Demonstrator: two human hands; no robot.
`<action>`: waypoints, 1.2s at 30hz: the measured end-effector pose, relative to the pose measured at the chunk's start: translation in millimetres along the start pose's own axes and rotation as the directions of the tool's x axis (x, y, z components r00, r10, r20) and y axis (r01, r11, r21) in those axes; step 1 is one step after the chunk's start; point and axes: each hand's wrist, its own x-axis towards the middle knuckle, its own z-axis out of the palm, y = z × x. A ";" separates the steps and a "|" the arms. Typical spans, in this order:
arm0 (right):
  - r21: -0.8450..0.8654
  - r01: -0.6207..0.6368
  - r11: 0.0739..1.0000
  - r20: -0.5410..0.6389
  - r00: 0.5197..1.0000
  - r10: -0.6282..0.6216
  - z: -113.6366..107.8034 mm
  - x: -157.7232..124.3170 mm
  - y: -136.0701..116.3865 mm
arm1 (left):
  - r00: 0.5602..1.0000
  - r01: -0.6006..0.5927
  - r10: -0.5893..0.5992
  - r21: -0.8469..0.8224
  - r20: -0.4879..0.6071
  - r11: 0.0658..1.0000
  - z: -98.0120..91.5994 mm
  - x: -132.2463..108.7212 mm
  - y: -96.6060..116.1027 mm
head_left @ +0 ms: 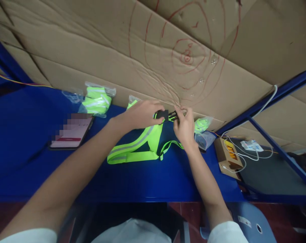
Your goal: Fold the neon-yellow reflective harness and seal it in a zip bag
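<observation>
Red markings [187, 58] on cardboard [92, 44], none legible

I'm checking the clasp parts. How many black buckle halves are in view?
2: the socket half in the left hand, and the pronged half in the right hand. Others could be hidden in the bagged green bundles.

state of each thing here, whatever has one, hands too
left hand: gripping the socket half
right hand: gripping the prong half
socket half: black, unfastened
prong half: prongs showing outside the socket
neon band: looped on the table
phone: face up, screen lit
cardboard box: open, yellow contents showing
</observation>
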 end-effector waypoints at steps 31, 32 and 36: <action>0.031 0.062 0.998 -0.318 0.947 -0.049 25.5 -2.1 2.5 | 0.994 -0.018 0.015 -0.033 -0.109 0.999 14.8 2.8 5.8; 0.032 0.057 0.998 -0.317 0.947 -0.044 26.1 -1.9 3.0 | 0.993 -0.024 0.019 -0.042 -0.116 0.999 16.1 3.0 4.3; 0.038 0.041 0.998 -0.306 0.951 -0.027 27.8 -0.8 6.2 | 0.988 -0.039 0.027 -0.077 -0.154 0.996 19.2 3.4 0.0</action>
